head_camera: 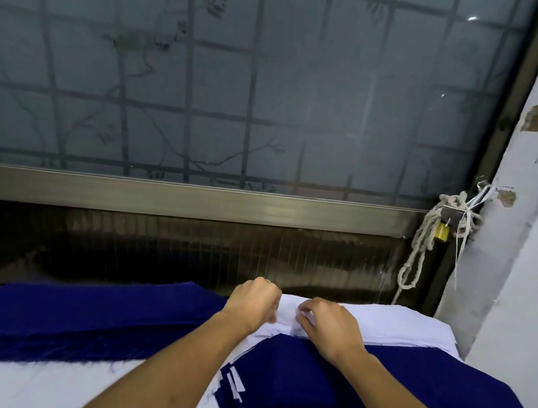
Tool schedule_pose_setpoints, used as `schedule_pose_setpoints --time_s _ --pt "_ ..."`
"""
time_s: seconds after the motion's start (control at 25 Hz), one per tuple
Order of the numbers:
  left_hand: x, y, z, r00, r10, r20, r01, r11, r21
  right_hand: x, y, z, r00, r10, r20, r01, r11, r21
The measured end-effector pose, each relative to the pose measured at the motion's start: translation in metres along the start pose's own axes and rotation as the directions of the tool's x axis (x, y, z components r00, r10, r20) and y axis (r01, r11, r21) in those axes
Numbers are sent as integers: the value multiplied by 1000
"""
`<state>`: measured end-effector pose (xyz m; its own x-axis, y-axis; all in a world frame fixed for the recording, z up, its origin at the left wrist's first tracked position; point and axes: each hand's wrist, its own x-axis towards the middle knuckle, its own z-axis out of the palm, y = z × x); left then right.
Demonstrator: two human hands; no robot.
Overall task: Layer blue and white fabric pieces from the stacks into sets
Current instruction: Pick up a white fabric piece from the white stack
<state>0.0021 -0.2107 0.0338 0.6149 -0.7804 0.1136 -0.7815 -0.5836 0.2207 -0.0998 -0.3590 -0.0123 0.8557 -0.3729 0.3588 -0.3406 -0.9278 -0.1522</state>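
Nearest, right of centre, lie layered blue pieces (407, 388) with white edges showing. A blue fabric stack (78, 318) lies to the left. Farther back, the left hand (253, 301) and right hand (329, 326), fingers curled, pinch the left end of the white fabric stack (405, 328), below a frosted window (237, 90).

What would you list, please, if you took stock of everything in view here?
blue fabric stack: one, dark blue, left on the table
white fabric stack: one, white, far right
layered set: one pile, blue on top with white edges showing, near, right of centre
table: one, white, beneath the fabric
window: one, grey frosted glass with a dark grid, behind the table
rope: one, off-white, knotted at the window's right corner
padlock: one, brass, by the rope
wall: one, white, right
hands: two, left and right, fingers curled on the white fabric stack
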Motion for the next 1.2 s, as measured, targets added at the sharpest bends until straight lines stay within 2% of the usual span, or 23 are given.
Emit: schedule_pose_setpoints --time_s 0.16,0.28,0.4,0.48,0.56,0.68,0.76,0.84,0.92,1.04,1.2 --pt "-1 -5 -5 998 -13 -63 -4 965 -262 1 -4 -2 998 -53 -22 53 999 -4" --pt "-1 -3 -7 995 -42 -87 8 936 -352 0 -7 -3 997 -51 -55 50 999 -16" --pt "0 1 -7 997 -36 -74 6 925 -379 -1 -10 -5 996 15 -89 -13 1000 20" --pt "1 4 -9 993 -30 -115 -9 946 -323 -1 -11 -8 993 52 -103 -50 998 24" --pt "0 6 -13 984 -1 -180 -33 983 -182 0 -10 -11 993 62 -102 -63 998 -9" --pt "-4 5 -29 939 112 -324 -119 993 1 3 1 -16 989 77 -129 -90 991 -99" --pt "-8 -2 -45 891 124 -437 -124 992 28 5 13 -25 978 115 -174 -144 976 -163" --pt "-16 -14 -65 849 69 -524 -80 997 2 4 23 -39 964 155 -216 -187 973 -137" --pt "-30 -31 -87 827 -2 -562 -27 999 -44 -1 27 -54 965 138 -225 -155 986 -60" --pt "-65 -59 -121 792 -91 -604 20 992 -123 -18 17 -81 979 36 -202 -13 993 114" --pt "-136 -90 -149 728 -212 -652 -20 944 -329 -54 -11 -116 965 -76 -251 134 966 223"
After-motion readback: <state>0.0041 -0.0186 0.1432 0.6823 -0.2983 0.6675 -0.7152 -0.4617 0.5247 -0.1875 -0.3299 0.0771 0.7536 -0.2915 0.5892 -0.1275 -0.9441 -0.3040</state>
